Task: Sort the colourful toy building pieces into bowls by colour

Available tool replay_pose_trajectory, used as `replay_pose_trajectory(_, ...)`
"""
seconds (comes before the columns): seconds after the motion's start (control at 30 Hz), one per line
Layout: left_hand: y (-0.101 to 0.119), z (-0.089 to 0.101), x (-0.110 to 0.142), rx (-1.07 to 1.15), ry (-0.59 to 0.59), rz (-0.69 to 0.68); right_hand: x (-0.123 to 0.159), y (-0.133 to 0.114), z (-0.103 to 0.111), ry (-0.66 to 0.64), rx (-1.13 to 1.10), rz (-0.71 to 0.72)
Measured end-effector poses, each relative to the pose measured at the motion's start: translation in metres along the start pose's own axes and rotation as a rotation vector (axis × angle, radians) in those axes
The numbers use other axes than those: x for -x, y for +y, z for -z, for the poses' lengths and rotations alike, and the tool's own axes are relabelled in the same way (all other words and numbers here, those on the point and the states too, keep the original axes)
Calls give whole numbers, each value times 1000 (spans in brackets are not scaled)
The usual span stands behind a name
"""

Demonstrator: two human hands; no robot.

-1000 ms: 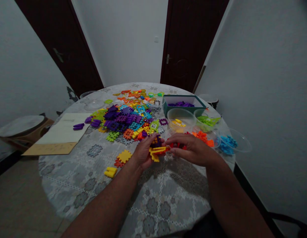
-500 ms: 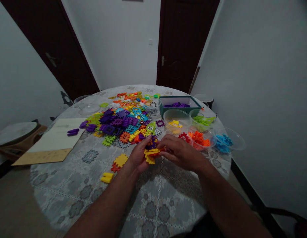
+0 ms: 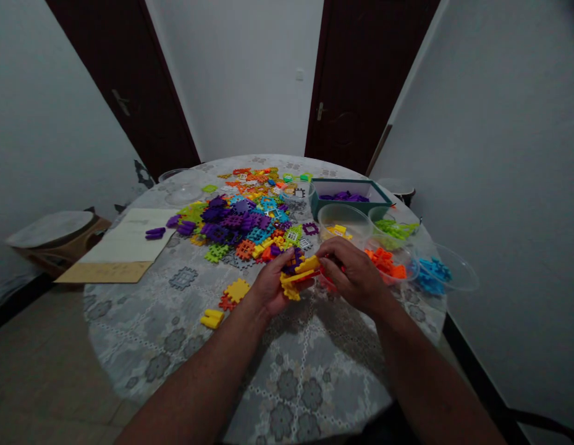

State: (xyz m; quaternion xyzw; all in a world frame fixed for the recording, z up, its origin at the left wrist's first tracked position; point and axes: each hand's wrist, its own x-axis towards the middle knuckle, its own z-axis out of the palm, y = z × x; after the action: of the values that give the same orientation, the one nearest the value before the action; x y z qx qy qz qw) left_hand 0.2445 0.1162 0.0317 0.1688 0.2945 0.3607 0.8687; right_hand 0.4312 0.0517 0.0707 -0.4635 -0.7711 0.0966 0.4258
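Note:
Both my hands hold a small assembly of interlocked plastic waffle blocks (image 3: 296,276) in yellow, purple and red, above the patterned tablecloth. My left hand (image 3: 272,287) is shut on its left side, with purple pieces showing by the fingers. My right hand (image 3: 349,270) grips its right side, and the fingers hide most of the red part. A yellow waffle block (image 3: 237,290) and a red one (image 3: 226,303) lie just left of my left hand. Near them rests a yellow double piece (image 3: 212,319).
A large heap of mixed blocks (image 3: 240,216) covers the far table. Clear bowls hold yellow (image 3: 341,230), green (image 3: 393,227), orange (image 3: 386,262) and blue (image 3: 432,276) pieces, beside a teal box of purple pieces (image 3: 349,191). Paper on cardboard (image 3: 124,244) lies left.
My right hand has moved over the assembly and covers more of the red part. The assembly has tilted slightly in my hands. The camera view has shifted a little.

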Motion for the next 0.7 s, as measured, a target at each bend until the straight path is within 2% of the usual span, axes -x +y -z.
replay_pose_trajectory(0.1, 1, -1, 1, 16, -17, 8, 0, -1, 1, 67, -13, -104)
replay_pose_trajectory(0.17, 2, -3, 2, 15, -8, 19, 0, 2, 3, 110, -42, -226)
replay_pose_trajectory(0.27, 3, -5, 3, 9, 28, 27, -3, 16, 9, 218, -98, -438)
replay_pose_trajectory(0.33, 4, -6, 4, 18, 42, 23, -6, 33, 14, 339, -106, -506)
replay_pose_trajectory(0.43, 5, -6, 4, 22, 51, 28, -10, 61, 19, 501, -55, -532)
replay_pose_trajectory(0.53, 5, -6, 3, 18, 52, 27, -10, 79, 21, 521, 14, -539)
replay_pose_trajectory(0.6, 6, -5, 3, 18, 49, 13, -9, 75, 21, 509, 26, -518)
replay_pose_trajectory(0.7, 5, -3, 1, 7, 65, -12, -7, 46, 19, 390, -2, -433)
